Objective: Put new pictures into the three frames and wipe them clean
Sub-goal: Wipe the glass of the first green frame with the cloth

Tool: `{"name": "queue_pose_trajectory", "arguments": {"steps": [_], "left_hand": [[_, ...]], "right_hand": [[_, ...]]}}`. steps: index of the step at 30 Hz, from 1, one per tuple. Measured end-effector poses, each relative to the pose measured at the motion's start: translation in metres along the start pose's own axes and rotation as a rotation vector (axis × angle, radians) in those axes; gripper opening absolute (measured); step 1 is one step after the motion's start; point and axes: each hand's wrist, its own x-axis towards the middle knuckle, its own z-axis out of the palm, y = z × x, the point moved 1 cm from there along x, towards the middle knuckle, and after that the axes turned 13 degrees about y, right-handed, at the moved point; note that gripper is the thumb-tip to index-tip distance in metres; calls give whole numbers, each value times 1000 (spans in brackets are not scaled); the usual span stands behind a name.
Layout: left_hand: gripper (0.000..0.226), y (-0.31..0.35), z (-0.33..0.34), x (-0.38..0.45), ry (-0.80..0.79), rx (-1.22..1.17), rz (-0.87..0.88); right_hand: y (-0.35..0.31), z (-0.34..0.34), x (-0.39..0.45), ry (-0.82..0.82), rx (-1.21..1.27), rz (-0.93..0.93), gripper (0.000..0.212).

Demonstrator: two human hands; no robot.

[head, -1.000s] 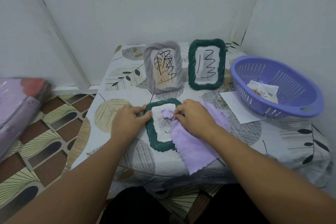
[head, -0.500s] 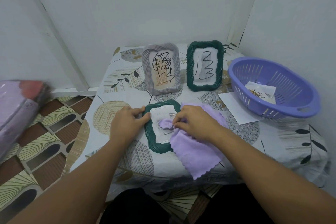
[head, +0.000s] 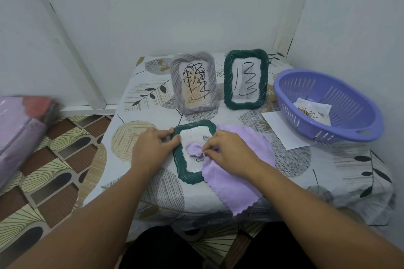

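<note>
1. At the far left, beyond the surface, a blurred pink and lilac bundle sits above the patterned floor; what it is cannot be told.
2. Left of centre, the left hand grips the near left rim of the flat green frame, thumb over the edge, steadying it on the tablecloth. The moulded rim looks stiff and ridged, so it should give a sure hold, better than the smooth pane.
3. Centre, the pane of that frame carries dark scribble, partly hidden under a bunched fold of the purple cloth. The pane is probably thin and breakable, so light pressure seems wise.
4. Just right of it, the right hand pinches the bunched cloth between fingertips and thumb against the pane. The cloth looks soft and limp; its loose end lies on the surface and hangs over the near edge.
5. Behind, the grey frame and the second green frame stand upright side by side, both scribbled over and seemingly not yet wiped. They look light and easy to tip, best taken by the side rims.
6. To the right, a sheet of white paper lies partly under the purple basket, which holds a picture card.
</note>
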Motion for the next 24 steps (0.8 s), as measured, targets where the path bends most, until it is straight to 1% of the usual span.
{"name": "queue_pose_trajectory", "arguments": {"steps": [3, 8, 13, 16, 22, 24], "left_hand": [[40, 0, 0, 0, 3, -8, -4], [42, -1, 2, 1, 2, -12, -6], [40, -2, 2, 0, 2, -8, -3], [42, -2, 2, 1, 0, -5, 0], [45, -2, 2, 1, 1, 2, 11], [46, -3, 3, 1, -1, 0, 9]], "right_hand": [[-5, 5, 0, -22, 27, -19, 10], [-10, 0, -1, -109, 31, -69, 7], [-10, 1, 6, -77, -7, -46, 9], [-15, 8, 7, -53, 13, -27, 10], [-14, 6, 0, -149, 62, -85, 5], [-8, 1, 1, -141, 45, -79, 4]]}}
